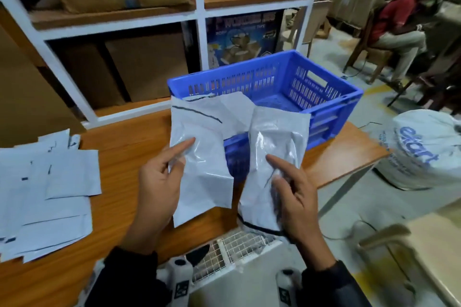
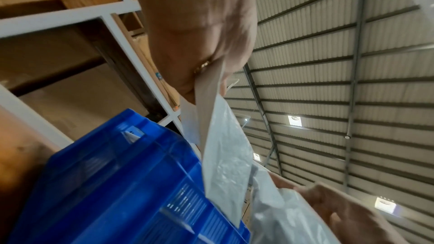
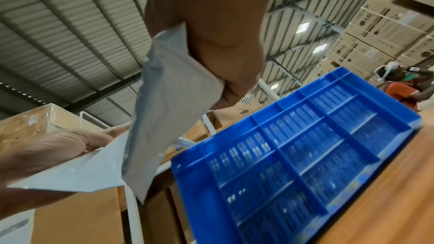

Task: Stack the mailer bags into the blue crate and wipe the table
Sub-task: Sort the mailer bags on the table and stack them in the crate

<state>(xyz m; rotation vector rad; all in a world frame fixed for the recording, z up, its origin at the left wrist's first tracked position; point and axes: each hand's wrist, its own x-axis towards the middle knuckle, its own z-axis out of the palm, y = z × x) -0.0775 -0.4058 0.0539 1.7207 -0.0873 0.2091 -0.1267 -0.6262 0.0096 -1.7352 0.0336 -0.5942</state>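
Note:
My left hand (image 1: 159,182) grips a white mailer bag (image 1: 199,147) by its lower left edge, thumb laid on its face. My right hand (image 1: 291,197) grips a second, crinkled white mailer bag (image 1: 272,152) the same way. Both bags hang upright in the air just in front of the blue crate (image 1: 331,109), which stands at the far right of the wooden table (image 1: 119,147) and looks empty inside. In the left wrist view the left bag (image 2: 223,164) hangs beside the crate wall (image 2: 131,183). The right wrist view shows the right bag (image 3: 169,103) above the crate (image 3: 305,155).
A loose pile of several white mailer bags (image 1: 47,192) lies at the table's left. White shelving (image 1: 199,32) with cardboard boxes stands behind. A full white sack (image 1: 424,154) sits on the floor at right, and a seated person (image 1: 396,25) is beyond it. A white wire-mesh unit (image 1: 239,247) is below my wrists.

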